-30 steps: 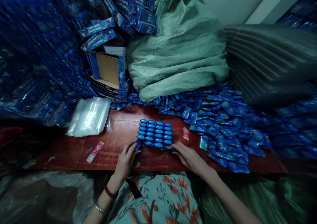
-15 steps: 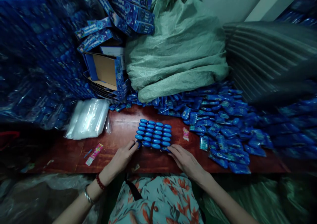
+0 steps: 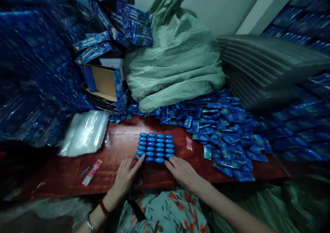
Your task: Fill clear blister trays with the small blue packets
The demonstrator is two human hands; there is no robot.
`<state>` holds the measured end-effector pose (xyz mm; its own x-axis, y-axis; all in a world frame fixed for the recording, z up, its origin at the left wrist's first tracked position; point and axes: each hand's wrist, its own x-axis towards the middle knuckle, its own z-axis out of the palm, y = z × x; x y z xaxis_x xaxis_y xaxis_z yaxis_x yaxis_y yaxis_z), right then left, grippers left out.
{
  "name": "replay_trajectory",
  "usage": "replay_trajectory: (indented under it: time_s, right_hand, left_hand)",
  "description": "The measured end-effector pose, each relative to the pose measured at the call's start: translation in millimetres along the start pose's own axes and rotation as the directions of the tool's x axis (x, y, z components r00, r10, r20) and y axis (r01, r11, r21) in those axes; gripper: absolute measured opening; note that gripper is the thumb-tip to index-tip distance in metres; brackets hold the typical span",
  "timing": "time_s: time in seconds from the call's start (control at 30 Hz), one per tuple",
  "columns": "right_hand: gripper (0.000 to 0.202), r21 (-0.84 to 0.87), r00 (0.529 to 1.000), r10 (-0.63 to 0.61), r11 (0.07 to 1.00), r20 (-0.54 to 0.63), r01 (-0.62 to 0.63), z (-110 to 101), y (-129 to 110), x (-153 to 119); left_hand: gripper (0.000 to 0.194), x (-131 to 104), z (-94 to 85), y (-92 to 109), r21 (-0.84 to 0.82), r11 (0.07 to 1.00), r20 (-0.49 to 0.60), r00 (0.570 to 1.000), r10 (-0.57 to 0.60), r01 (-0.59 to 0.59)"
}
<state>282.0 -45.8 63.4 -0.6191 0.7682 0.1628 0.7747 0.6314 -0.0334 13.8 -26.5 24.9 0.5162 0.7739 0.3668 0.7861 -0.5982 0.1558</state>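
Note:
Small glossy blue oval packs [image 3: 155,145] lie in a tight block of rows and columns on the reddish-brown table [image 3: 121,140]. My left hand [image 3: 128,173] is at the block's near left corner, thumb and fingers apart, its thumb on the corner pack. At the near right corner my right hand [image 3: 182,173] rests with its fingertips against the edge packs, fingers extended. Neither hand is wrapped round a pack. The fingertips partly hide the nearest row.
A pile of blue packets [image 3: 227,136] spreads at the right. Clear plastic bags [image 3: 86,133] and a pink strip [image 3: 92,172] lie left. Behind stand an open blue box [image 3: 103,83], a green sack [image 3: 175,61] and stacked grey sheets [image 3: 265,64]. A small pink wrapper [image 3: 189,143] lies right of the block.
The view has shifted, so the scene sits lower and further left. My left thumb now reaches onto the near left corner of the block, and the nearest row looks more evenly lined up.

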Motion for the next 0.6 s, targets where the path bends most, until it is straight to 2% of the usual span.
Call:
replay_trajectory:
  time_s: [0.07, 0.13, 0.2, 0.27, 0.33, 0.47, 0.53, 0.6]
  right_hand:
    - [0.033, -0.047, 0.995, 0.088, 0.995, -0.057, -0.09, 8, -5, -4]
    - [0.034, -0.053, 0.965, 0.231, 0.97, -0.126, -0.239, 14, -10, -6]
    - [0.045, 0.004, 0.903, 0.386, 0.92, -0.188, -0.392, 16, -15, 0]
    - [0.058, 0.102, 0.854, 0.476, 0.879, -0.21, -0.465, 16, -16, 14]
    - [0.067, 0.215, 0.84, 0.516, 0.851, -0.169, -0.479, 15, -11, 31]
    - [0.062, 0.494, 0.834, 0.552, 0.731, -0.021, -0.471, 11, 6, 49]
    - [0.059, 0.681, 0.817, 0.577, 0.599, -0.003, -0.421, 12, 12, 46]
    - [0.057, 0.85, 0.736, 0.677, 0.376, 0.02, -0.369, 19, 14, 38]
  left_hand:
    - [0.055, 0, 2.2, -1, -0.007, 0.999, -0.088, 0.995, -0.038, 0.038]
    - [0.061, 7, 4.9, -3, -0.051, 0.993, -0.128, 0.985, -0.116, 0.11]
    - [0.063, 21, 10.8, -5, -0.127, 0.97, -0.097, 0.971, -0.22, 0.207]
    - [0.062, 37, 21.2, -8, -0.224, 0.927, -0.028, 0.949, -0.315, 0.301]
    - [0.06, 51, 34.3, -10, -0.344, 0.866, 0.045, 0.927, -0.372, 0.364]
    - [0.066, 64, 51.7, -7, -0.555, 0.683, 0.149, 0.864, -0.48, 0.475]
    - [0.069, 69, 51.8, 0, -0.614, 0.58, 0.182, 0.811, -0.556, 0.535]
    - [0.063, 77, 48.1, 10, -0.65, 0.526, 0.205, 0.793, -0.573, 0.548]
